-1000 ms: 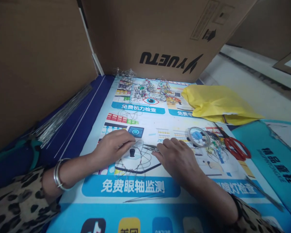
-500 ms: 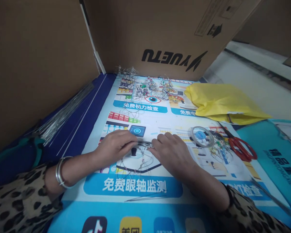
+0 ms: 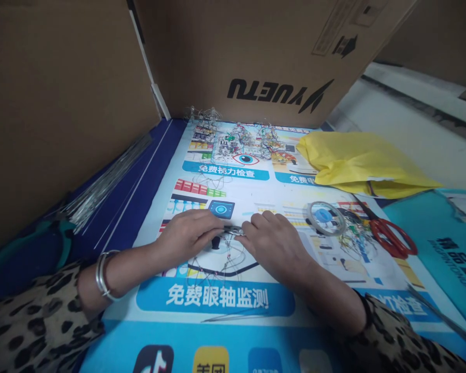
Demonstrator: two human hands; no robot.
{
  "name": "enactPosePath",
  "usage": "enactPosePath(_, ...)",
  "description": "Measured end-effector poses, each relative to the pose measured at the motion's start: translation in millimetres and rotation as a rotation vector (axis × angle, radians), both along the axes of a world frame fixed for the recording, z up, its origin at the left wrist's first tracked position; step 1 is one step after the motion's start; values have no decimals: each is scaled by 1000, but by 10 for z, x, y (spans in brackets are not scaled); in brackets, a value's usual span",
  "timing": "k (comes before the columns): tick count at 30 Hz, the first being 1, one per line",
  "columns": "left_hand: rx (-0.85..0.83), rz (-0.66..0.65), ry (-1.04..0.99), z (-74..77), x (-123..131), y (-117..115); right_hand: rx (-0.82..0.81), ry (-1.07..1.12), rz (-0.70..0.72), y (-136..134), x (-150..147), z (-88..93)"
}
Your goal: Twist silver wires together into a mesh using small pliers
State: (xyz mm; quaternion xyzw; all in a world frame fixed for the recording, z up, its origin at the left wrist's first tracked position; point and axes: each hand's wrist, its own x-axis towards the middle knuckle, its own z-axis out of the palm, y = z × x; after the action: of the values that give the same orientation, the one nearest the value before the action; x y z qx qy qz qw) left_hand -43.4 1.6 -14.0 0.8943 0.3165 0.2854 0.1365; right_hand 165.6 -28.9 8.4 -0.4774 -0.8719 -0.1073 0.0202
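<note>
Between my two hands is a small dark metal piece (image 3: 233, 230), with thin beaded wire (image 3: 227, 259) looping below it over the printed sheet. My left hand (image 3: 190, 231) pinches the piece's left end between thumb and fingers. At its right end, my right hand (image 3: 274, 243) is closed with the fingers curled and the thumb underneath. The fingers cover much of the piece, so its full shape cannot be made out. A pair of thin wires or needles (image 3: 236, 315) lies on the sheet in front of the hands.
Cardboard boxes (image 3: 233, 46) stand behind. Tangled beaded wires (image 3: 248, 140) lie at the back. To the right are a clear tape-like ring (image 3: 309, 217), red-handled scissors (image 3: 394, 238) and a yellow bag (image 3: 365, 160). At the left are straight wires (image 3: 104, 181) and teal-handled pliers (image 3: 64, 243).
My left hand has shifted slightly right, and the metal piece shows less between the hands. The whole view has moved a little. Both hands keep their grip.
</note>
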Motion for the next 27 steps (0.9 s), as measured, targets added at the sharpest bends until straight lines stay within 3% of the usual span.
enactPosePath(10, 1, -28, 16, -25, -36, 3, -39, 19, -21, 3, 29, 15)
enactPosePath(17, -25, 16, 50, -22, -28, -13, -79, 58, -61, -44, 176, 167)
enactPosePath(27, -59, 51, 46, 4, -38, -32, -109, 46, 87, -291, 3, 159)
